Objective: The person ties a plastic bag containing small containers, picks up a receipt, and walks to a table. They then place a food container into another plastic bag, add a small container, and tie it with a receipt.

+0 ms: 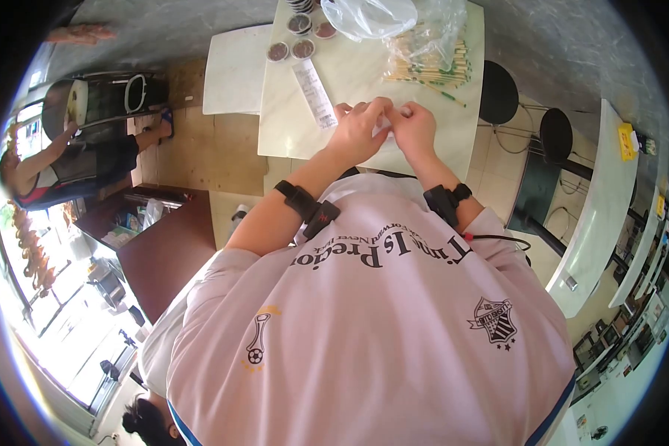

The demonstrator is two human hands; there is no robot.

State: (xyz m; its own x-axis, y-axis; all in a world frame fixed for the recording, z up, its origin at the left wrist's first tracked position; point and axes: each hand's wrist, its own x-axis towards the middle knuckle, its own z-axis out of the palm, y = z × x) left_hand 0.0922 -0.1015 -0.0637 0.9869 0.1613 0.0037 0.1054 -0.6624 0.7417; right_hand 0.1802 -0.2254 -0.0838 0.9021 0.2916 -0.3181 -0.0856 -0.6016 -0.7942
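Observation:
My left hand [358, 134] is over the near edge of the pale table [290, 134], its fingers curled and closed toward my right hand. My right hand [414, 130] is closed too, with thumb and forefinger pinched together. The fingertips of both meet around something small and whitish that I cannot make out. Just beyond my left hand lies a long printed receipt [314, 93]. Past my right hand is a pile of thin wooden sticks with green markings [431, 73], partly covered by clear plastic wrap [438, 33]. One loose stick [451, 98] lies nearest my right hand.
Small lidded cups of dark contents [302, 49] and a clear plastic bag [369, 16] are at the table's far side. Black round stools [499, 93] stand to the right. To the left are a brown cabinet [167, 249] and another person [74, 167].

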